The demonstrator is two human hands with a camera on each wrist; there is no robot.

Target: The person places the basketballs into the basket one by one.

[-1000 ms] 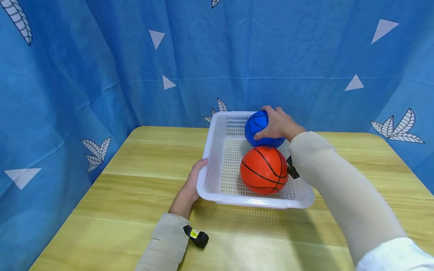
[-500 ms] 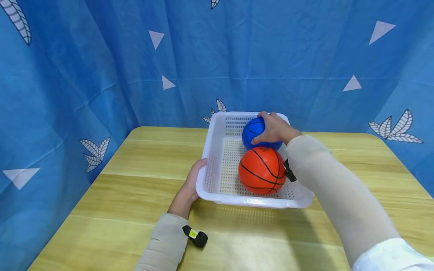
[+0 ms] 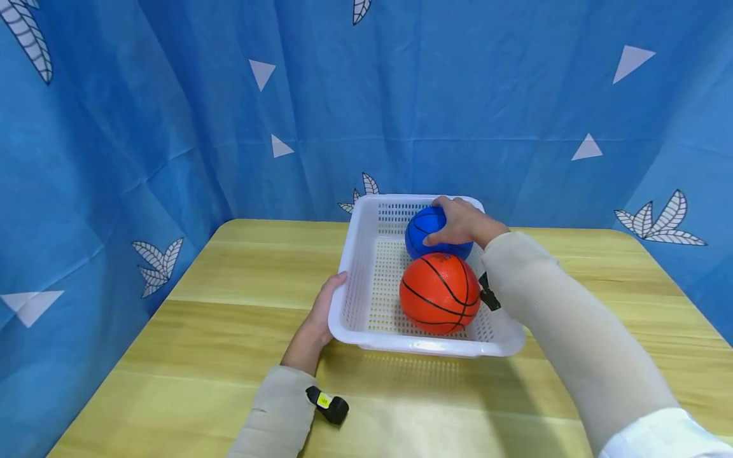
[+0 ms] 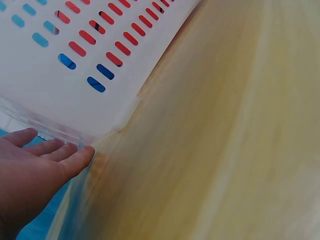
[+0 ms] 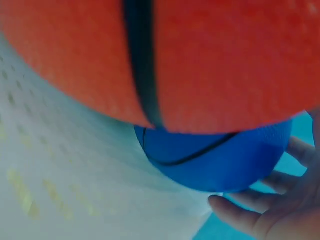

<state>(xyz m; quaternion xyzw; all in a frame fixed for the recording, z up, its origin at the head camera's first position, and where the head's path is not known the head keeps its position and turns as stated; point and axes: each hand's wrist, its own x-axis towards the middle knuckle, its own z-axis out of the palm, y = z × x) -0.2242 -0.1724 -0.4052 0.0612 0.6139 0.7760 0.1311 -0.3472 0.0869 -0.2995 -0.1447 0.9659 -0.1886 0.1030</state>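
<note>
A white plastic basket (image 3: 375,342) with slotted walls stands on the table, tilted or level I cannot tell. Inside it, a blue ball with black lines (image 3: 420,235) sits at the back right, behind a larger red-orange basketball (image 3: 439,294). My right hand (image 3: 460,222) grips the blue ball from above and the right; the right wrist view shows its spread fingers curving along the ball (image 5: 215,157). My left hand (image 3: 325,305) holds the basket's left rim, thumb on top. Its other fingers (image 4: 75,162) reach under that rim in the left wrist view.
The basket stands on a light wood-grain table (image 3: 229,343). Close behind the table's back edge hangs a blue curtain (image 3: 492,95) with white triangles and leaves, which also wraps round the left and right sides.
My right hand has lowered the blue ball a little into the basket and shifted slightly left. My left hand keeps its hold on the rim. The whole view has tipped slightly.
</note>
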